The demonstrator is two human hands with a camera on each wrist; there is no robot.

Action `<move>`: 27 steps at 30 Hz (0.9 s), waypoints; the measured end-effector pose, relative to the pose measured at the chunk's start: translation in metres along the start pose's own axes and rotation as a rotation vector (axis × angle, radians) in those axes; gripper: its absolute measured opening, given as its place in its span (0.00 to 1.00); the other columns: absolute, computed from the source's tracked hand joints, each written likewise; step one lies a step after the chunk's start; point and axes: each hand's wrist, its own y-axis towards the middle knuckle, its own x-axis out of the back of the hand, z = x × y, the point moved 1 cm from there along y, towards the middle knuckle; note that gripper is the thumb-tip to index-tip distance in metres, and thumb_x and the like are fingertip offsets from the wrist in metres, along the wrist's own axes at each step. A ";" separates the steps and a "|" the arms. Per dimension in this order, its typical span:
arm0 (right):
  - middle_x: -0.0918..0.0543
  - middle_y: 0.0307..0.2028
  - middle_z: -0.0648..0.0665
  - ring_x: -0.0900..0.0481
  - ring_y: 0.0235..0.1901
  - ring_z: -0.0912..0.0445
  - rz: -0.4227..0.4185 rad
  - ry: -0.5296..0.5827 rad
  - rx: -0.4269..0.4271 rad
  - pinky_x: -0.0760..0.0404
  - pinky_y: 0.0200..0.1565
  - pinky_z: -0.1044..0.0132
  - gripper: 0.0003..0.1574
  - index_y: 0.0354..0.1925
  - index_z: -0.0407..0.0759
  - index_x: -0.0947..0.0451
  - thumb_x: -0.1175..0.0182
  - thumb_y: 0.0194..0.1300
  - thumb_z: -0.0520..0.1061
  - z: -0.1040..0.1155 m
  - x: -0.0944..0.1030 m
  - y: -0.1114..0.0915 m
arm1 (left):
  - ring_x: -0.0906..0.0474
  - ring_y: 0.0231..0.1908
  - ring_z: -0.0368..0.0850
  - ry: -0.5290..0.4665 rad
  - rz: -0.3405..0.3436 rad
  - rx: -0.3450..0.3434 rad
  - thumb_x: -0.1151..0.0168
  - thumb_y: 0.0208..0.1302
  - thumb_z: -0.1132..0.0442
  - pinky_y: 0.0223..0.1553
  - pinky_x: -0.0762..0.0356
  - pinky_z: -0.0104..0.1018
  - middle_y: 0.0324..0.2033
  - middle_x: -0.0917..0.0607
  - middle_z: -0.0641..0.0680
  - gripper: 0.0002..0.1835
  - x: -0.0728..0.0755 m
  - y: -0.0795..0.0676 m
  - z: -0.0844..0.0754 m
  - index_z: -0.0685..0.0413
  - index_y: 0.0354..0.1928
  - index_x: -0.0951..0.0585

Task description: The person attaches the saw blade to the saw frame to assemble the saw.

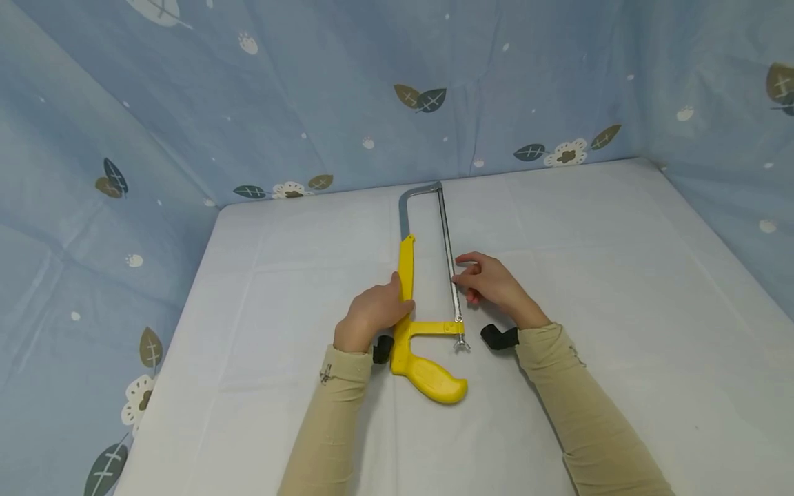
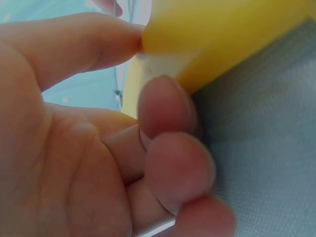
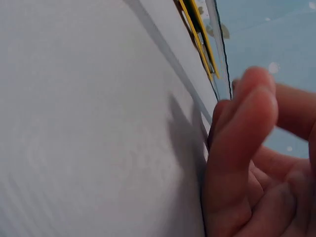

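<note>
A hacksaw [image 1: 406, 258] with a yellow frame and a grey front arm lies in the middle of the white table. Its blade [image 1: 448, 248] runs along the right side, and its yellow handle [image 1: 437, 381] points toward the person. My left hand [image 1: 372, 311] grips the yellow frame bar, thumb on one side and fingers curled beneath, as the left wrist view shows. Beside the blade is my right hand [image 1: 490, 281], thumb and index fingertips apart and right at the blade's edge, the other fingers loosely bent. A wing nut [image 1: 461, 344] sits at the blade's near end.
The white cloth-covered table [image 1: 298, 289] extends around the saw. Blue curtains [image 1: 347, 89] with leaf and flower prints hang behind it and at both sides. Black wrist-worn pieces [image 1: 498, 337] show at both cuffs.
</note>
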 end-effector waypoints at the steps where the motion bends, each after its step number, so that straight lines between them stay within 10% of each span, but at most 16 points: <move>1: 0.24 0.35 0.40 0.25 0.18 0.53 0.005 0.006 0.003 0.24 0.25 0.62 0.30 0.58 0.43 0.38 0.42 0.59 0.46 0.001 0.001 -0.001 | 0.29 0.25 0.45 -0.001 0.000 0.001 0.52 0.62 0.48 0.26 0.34 0.35 0.28 0.25 0.53 0.40 0.000 0.000 0.001 0.56 0.69 0.56; 27: 0.20 0.29 0.42 0.24 0.24 0.48 0.210 -0.053 0.130 0.26 0.29 0.59 0.17 0.40 0.38 0.24 0.51 0.65 0.50 0.018 0.006 -0.053 | 0.29 0.33 0.45 0.009 -0.037 -0.023 0.52 0.61 0.47 0.35 0.32 0.38 0.46 0.24 0.57 0.39 -0.003 -0.003 0.002 0.57 0.69 0.53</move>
